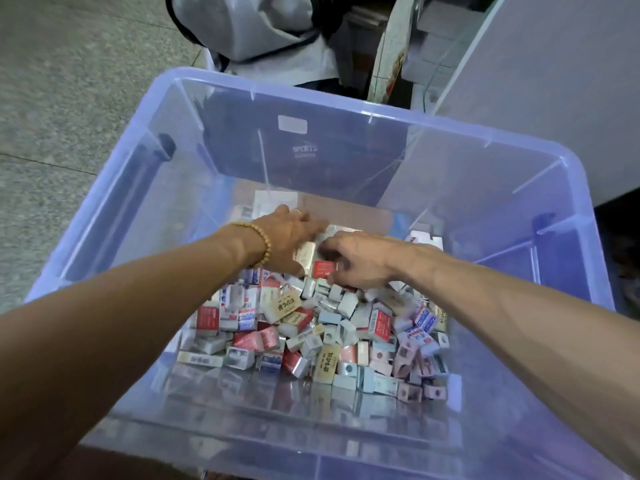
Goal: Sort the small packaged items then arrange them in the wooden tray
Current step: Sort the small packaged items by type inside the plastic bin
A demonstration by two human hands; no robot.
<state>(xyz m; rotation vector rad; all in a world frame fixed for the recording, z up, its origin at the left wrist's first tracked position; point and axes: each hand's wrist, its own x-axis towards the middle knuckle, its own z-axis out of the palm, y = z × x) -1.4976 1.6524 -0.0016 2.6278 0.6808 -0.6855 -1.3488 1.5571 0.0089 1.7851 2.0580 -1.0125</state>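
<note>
Okay, big clear plastic bin (346,109) on the floor, heap of small packaged items (311,327) inside, no wooden tray visible. My left hand (287,237) lies flat, fingers straight; right hand (356,259) pinches a red pack (323,268). Risk: loose heap slides, neighbours snag, mixed kinds get grabbed.

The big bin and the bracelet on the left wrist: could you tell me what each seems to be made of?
The bin looks like translucent bluish plastic with a glossy finish: the floor and a dark bag show through its walls, and its near wall mirrors the small packets. The bracelet is a string of round tan beads, matte, possibly wood; the blur leaves it open.
</note>
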